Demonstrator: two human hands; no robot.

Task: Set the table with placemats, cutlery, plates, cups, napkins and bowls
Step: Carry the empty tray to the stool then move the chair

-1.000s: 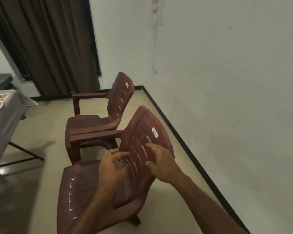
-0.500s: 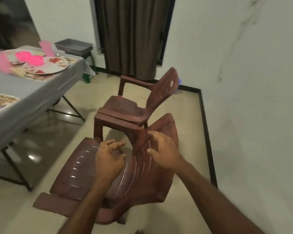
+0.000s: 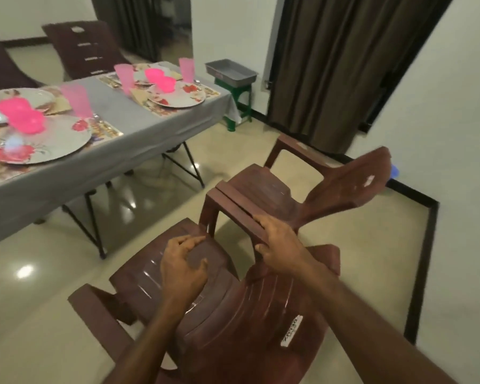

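**Mia:** Hands first! What are they doing?

**Sam:** Left hand (image 3: 184, 266) is over the seat of the near chair (image 3: 233, 314). Its fingers are curled loosely, and I cannot tell if it is gripping or only touching. Right hand (image 3: 281, 246) is wrapped around the chair's armrest, thumb under, fingers on top.

**Mia:** What changed?

**Sam:** Half a second ago the right hand lay on the chair's back. Now it holds the armrest. The view has swung left too, so more of the table (image 3: 161, 145) shows.

**Mia:** What's on the table?

**Sam:** On the left, a flowery plate (image 3: 53, 142) with a pink bowl (image 3: 25, 117) and a pink cup (image 3: 78, 101). Further right, another plate (image 3: 178, 98) on a placemat (image 3: 205, 91), with more pink bowls and cups. The table looks set, I think.

**Mia:** So why the chair?

**Sam:** I guess it goes to the table next. The second chair (image 3: 302, 195) stands just behind, close to the near one.
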